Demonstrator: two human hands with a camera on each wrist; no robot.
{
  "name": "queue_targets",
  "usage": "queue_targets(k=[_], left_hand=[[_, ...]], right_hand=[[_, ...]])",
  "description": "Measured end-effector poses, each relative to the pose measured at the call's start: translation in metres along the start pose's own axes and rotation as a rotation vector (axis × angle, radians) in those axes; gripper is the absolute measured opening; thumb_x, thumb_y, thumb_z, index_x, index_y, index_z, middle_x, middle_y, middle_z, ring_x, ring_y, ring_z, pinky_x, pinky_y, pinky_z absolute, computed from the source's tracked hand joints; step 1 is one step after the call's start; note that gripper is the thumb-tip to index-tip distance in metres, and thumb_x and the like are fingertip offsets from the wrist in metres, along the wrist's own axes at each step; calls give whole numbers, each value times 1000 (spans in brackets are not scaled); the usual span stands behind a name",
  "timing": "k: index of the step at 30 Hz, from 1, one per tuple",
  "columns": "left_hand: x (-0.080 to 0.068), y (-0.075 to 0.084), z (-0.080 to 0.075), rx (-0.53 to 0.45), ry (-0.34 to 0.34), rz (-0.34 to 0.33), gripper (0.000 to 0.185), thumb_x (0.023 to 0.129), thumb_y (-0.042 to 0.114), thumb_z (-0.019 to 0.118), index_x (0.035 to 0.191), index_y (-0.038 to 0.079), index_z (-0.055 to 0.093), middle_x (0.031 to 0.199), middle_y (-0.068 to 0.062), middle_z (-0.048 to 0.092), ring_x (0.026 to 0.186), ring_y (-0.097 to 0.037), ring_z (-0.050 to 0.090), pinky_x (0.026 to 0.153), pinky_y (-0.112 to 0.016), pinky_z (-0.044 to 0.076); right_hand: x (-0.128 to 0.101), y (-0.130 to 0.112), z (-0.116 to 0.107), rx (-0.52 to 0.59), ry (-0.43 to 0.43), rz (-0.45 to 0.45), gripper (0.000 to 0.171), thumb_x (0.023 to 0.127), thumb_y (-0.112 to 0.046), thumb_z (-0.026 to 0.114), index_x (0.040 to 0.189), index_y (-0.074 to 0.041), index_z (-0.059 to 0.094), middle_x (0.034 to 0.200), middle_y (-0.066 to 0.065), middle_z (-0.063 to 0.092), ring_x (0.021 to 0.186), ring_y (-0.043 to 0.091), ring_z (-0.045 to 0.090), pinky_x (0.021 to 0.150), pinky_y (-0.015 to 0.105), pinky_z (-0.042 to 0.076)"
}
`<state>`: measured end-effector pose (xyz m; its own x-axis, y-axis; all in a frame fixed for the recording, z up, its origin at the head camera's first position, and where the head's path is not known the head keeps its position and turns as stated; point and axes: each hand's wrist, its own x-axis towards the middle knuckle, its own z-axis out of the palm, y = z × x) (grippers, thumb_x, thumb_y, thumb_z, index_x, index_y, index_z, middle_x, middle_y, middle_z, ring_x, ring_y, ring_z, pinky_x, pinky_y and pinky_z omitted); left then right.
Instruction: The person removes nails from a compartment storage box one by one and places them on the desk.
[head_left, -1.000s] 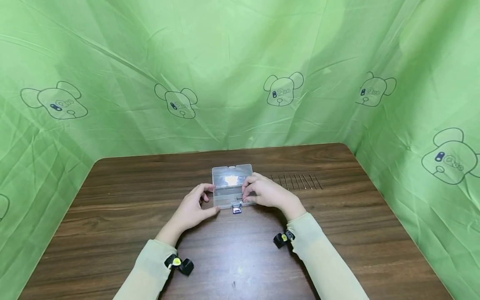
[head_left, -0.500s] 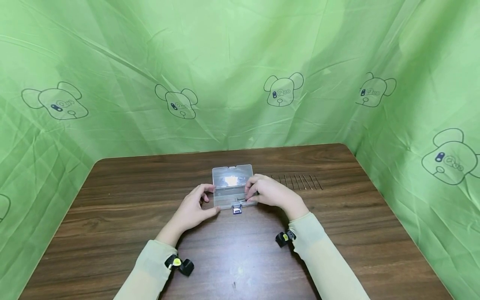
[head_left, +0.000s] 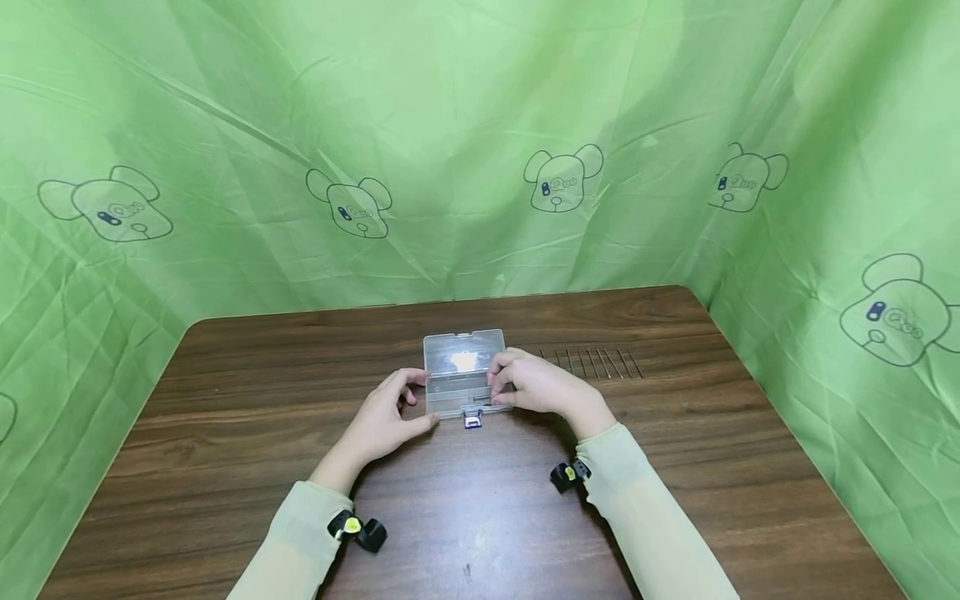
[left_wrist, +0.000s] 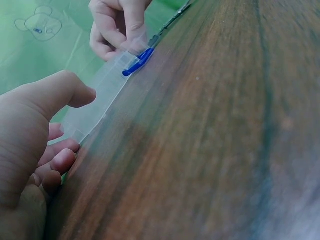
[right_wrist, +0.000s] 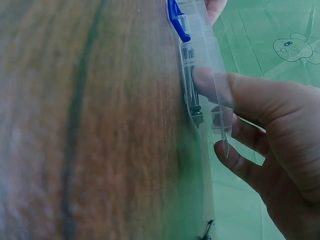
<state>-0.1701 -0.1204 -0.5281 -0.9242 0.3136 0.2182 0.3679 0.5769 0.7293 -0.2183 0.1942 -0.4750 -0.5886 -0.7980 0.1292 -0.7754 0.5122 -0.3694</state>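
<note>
A small clear plastic box lies at the table's middle, its lid raised toward the far side and a blue latch at its near edge. My left hand holds the box's left end, with the thumb at the near corner and the fingers behind. At the right end my right hand grips the box. In the right wrist view its thumb presses the clear wall of the box, above dark metal rods inside. I cannot tell whether it also pinches a rod.
A row of several thin metal rods lies on the brown wooden table just right of the box. Green cloth with bear prints walls in the far, left and right sides. Small cameras sit on both wrists.
The right hand's fingers have shifted slightly toward the box's right end. The left hand and the box stay where they were.
</note>
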Motion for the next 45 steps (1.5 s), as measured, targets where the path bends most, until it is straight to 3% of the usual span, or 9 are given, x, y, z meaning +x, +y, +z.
queue_targets(k=[16,28,37,45], left_hand=[[0,4,-2,-6,0,-6,64,87,25,93,143,15,63,130,0,68,97,-15,60,80,-31,48],[0,4,-3,8,6,5,66,85,23,95,142,14,63,130,-1,68,95,-14,60,80,-30,48],[0,4,-3,8,5,1,66,85,23,95,142,14,63,130,0,68,95,-13,59,80,-30,47],[0,4,-2,0,-1,-11,66,85,23,95,142,15,63,129,0,67,96,-14,59,79,-30,47]], right_hand=[[-3,11,3,177,27,40,6,101,-20,81,99,-16,83,118,-4,69,116,18,63,108,42,50],[-4,15,-3,325,115,26,8,104,-23,78,105,-16,81,116,-5,72,114,13,68,107,39,53],[-5,10,-8,421,144,104,6,108,-20,72,111,-17,76,100,-9,74,89,11,66,83,33,56],[-8,4,-16,489,199,123,14,106,-17,75,117,-10,78,101,-7,76,93,13,70,84,37,58]])
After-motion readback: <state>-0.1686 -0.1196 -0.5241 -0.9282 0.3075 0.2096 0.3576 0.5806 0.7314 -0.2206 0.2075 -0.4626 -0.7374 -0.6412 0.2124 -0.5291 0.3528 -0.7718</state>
